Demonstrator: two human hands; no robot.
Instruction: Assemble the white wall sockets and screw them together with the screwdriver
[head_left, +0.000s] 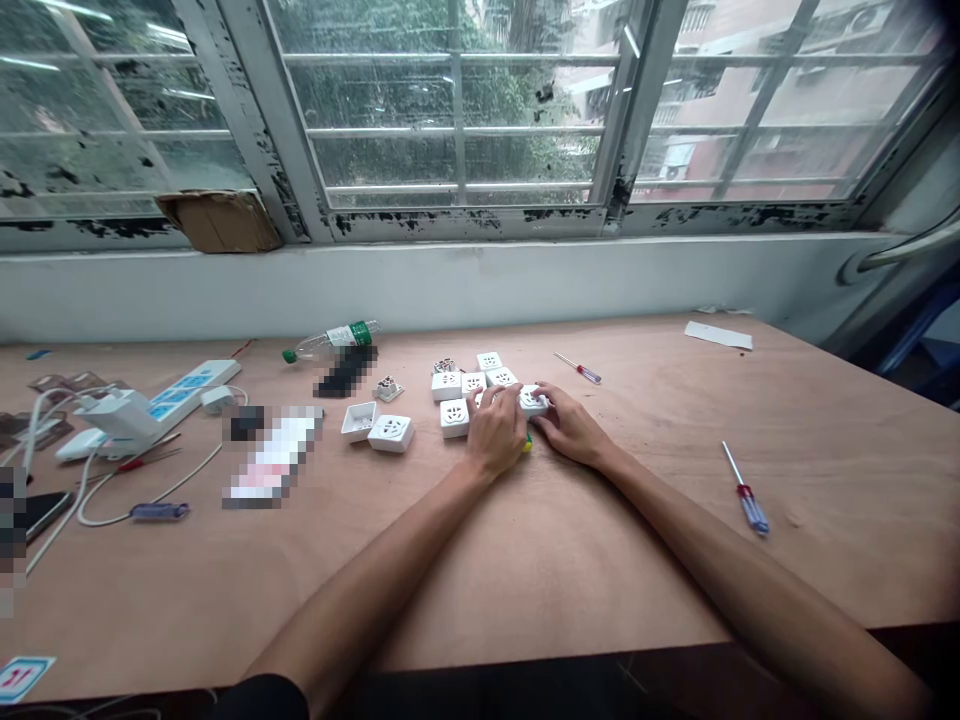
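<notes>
Several white square power sockets sit in a cluster in the middle of the table. My right hand [571,428] has its fingers and thumb closed around the right side of one white socket [532,401]. At that socket's left edge are the bent fingers of my left hand [496,432], which also covers part of another socket behind it. Beside my left hand lies a further socket [454,417]. Something yellow and green [528,443] peeks out beneath my hands, mostly hidden.
To the left are another socket [391,433], an open white housing [360,421] and a socket insert [388,388]. Screwdrivers [746,500] lie on the right. A power strip [191,392] with cables, a plastic bottle [334,341] and blurred items occupy the left side.
</notes>
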